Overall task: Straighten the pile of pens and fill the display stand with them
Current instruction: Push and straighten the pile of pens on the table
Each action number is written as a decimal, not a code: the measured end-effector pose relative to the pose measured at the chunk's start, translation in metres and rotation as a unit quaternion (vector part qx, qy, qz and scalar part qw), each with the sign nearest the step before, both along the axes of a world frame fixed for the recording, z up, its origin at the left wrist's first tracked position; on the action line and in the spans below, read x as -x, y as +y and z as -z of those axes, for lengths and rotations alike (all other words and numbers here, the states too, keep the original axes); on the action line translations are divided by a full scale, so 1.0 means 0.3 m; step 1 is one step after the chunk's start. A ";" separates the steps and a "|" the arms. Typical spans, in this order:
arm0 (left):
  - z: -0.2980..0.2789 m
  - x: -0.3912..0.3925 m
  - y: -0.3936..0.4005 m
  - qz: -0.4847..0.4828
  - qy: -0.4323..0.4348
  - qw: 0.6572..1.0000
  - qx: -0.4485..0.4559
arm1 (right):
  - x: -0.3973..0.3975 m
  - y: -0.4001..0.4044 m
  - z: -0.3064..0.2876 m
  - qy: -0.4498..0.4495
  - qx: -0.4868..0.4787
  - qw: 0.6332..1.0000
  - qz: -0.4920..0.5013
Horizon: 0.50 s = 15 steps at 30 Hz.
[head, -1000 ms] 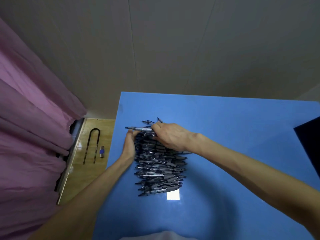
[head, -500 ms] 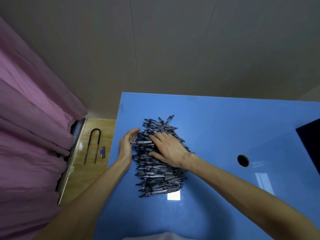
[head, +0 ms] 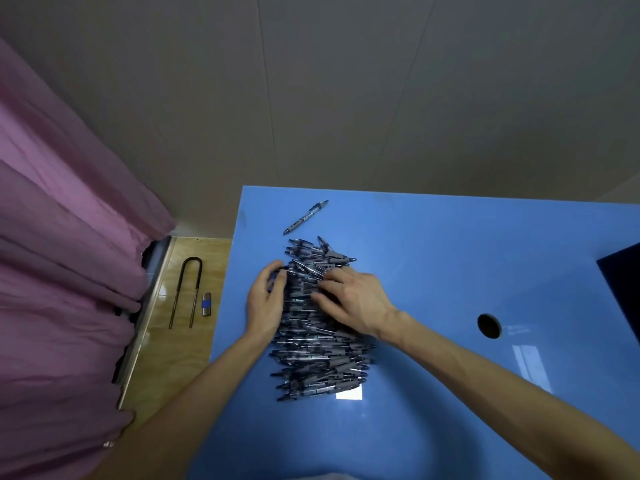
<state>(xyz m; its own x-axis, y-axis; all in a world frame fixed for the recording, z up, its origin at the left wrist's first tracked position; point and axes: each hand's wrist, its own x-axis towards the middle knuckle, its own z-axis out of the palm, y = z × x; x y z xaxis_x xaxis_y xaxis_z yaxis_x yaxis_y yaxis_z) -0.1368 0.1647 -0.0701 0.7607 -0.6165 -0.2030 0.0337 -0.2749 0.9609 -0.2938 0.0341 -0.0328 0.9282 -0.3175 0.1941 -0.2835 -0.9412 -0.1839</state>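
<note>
A long pile of dark grey pens (head: 318,355) lies on the blue table (head: 433,258), most pens lying crosswise. My left hand (head: 265,299) presses flat against the pile's left side. On top of the pile's far half rests my right hand (head: 353,299), fingers spread over the pens and curled slightly at the tips. One single pen (head: 305,217) lies apart beyond the pile's far end, near the table's back left corner. At the right edge of the view a dark blue object (head: 623,271) shows, mostly cut off.
A round hole (head: 488,326) is in the table to the right. Left of the table, on the wooden floor (head: 166,355), lie a metal U-shaped bar (head: 185,292) and a small cylinder (head: 206,304). A pink curtain (head: 62,271) hangs at the left.
My right hand has slid a little toward me over the pile. One pen now lies separate beyond the pile's far end. My left hand stays against the pile's left side.
</note>
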 end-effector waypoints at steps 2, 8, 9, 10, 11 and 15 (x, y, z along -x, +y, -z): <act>0.010 -0.002 0.001 0.016 -0.017 1.000 -0.008 | -0.033 -0.049 -0.029 -0.048 -0.024 0.998 0.033; 0.000 -0.027 -0.008 0.029 -0.026 0.999 -0.024 | -0.376 -0.302 -0.088 0.048 -0.241 0.933 0.264; 0.001 -0.032 -0.008 0.028 -0.023 0.999 -0.028 | -0.427 -0.322 -0.088 0.078 -0.270 0.915 0.288; 0.002 -0.034 -0.009 0.026 -0.023 0.999 -0.034 | -0.468 -0.336 -0.078 0.101 -0.281 0.906 0.299; 0.004 -0.036 -0.011 0.024 -0.028 0.999 -0.039 | -0.500 -0.345 -0.069 0.120 -0.285 0.902 0.303; 0.008 -0.052 -0.026 0.029 -0.046 0.997 -0.055 | -0.578 -0.344 -0.030 0.176 -0.252 0.899 0.313</act>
